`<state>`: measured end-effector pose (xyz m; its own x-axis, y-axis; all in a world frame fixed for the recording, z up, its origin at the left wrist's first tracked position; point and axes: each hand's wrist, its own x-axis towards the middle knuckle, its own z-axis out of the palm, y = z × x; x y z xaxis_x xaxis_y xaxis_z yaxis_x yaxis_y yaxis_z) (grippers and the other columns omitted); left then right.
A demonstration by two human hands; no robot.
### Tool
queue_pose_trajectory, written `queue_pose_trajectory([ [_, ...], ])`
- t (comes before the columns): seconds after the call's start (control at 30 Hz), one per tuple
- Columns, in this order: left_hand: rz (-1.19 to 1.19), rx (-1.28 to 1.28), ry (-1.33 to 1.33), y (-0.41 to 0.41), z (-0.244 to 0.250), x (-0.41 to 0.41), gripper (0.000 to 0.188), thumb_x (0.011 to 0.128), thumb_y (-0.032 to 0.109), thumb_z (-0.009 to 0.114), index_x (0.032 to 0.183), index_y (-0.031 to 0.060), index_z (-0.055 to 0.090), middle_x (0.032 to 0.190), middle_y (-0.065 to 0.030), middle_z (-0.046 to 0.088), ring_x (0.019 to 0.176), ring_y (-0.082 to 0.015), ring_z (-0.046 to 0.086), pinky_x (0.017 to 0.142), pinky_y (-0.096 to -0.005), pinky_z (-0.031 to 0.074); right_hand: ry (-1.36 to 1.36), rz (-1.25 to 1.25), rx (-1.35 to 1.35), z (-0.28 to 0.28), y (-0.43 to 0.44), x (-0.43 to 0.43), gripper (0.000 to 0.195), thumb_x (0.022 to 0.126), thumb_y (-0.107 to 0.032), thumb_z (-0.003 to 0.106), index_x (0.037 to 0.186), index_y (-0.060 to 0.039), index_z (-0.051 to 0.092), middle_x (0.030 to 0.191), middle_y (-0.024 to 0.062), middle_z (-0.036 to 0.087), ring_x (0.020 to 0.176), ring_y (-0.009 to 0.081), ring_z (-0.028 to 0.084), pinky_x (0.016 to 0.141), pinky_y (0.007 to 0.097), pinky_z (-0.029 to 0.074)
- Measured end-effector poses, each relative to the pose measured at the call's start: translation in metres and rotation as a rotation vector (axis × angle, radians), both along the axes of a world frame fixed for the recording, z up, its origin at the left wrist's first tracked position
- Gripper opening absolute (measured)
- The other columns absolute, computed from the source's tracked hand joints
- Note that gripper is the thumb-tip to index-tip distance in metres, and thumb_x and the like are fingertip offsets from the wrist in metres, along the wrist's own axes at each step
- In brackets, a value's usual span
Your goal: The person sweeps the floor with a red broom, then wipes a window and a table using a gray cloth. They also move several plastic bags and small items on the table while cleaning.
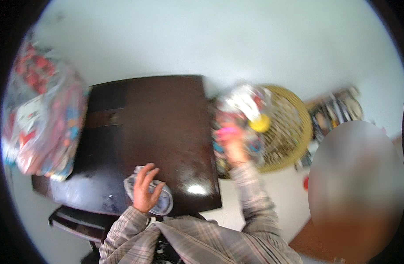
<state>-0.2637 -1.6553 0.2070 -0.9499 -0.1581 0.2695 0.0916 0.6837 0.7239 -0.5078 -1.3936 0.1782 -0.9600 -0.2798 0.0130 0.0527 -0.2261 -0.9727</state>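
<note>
My left hand (pixel 145 193) rests with its fingers apart over a crumpled grey item (pixel 165 201) at the front of the dark wooden table (pixel 165 132). That item has a pale rim and may be cloth or plastic. Beyond the table's right edge, my right hand (pixel 236 151) is stretched out over a round yellow woven basket or stand (pixel 302 115). A bright pink object (pixel 229 132) appears to be in its fingers, though blur hides its kind. Just past it lie a clear and white plastic bag (pixel 243 99) and a round yellow lid-like thing (pixel 260 123).
A large clear plastic bag of colourful things (pixel 53 118) stands on the table's left side. Below it is a dark chair (pixel 78 221). A rack or box of mixed items (pixel 337 110) sits past the basket by the pale wall (pixel 221 36). A blurred patch covers the lower right.
</note>
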Motion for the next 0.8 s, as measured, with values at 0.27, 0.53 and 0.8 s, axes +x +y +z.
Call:
queue_pose_trajectory([
  [0.27,0.517,-0.027,0.065,-0.072,0.0,0.024,0.036,0.085,0.009,0.073,0.12,0.0031,0.062,0.127,-0.0182,0.059,0.119,-0.0349,0.059,0.098,-0.0413,0.05,0.424,-0.289,0.634,-0.069,0.163,-0.261,0.059,0.091,-0.016,0.066,0.14,0.0086,0.044,0.136,0.0216,0.056,0.124,0.0305,0.056,0.107,0.0399,0.043],
  [0.53,1.336,0.206,0.176,-0.206,-0.032,0.129,0.067,0.088,0.023,0.075,0.142,0.0011,0.043,0.137,-0.0189,0.052,0.122,-0.0317,0.055,0.098,-0.0399,0.047,0.859,0.499,0.899,-0.001,-0.092,0.081,0.07,0.079,-0.02,0.068,0.141,0.0019,0.045,0.149,0.0266,0.041,0.14,0.0419,0.038,0.117,0.0501,0.028],
  [0.8,1.388,0.215,-0.039,-0.31,-0.037,0.182,0.099,0.082,0.046,0.079,0.151,-0.0042,0.03,0.149,-0.0283,0.039,0.134,-0.0387,0.047,0.109,-0.0438,0.041,1.107,0.699,1.02,-0.072,-0.197,0.239,0.07,0.078,-0.045,0.073,0.142,-0.0233,0.052,0.155,0.023,0.031,0.141,0.0455,0.028,0.11,0.0688,0.019],
])
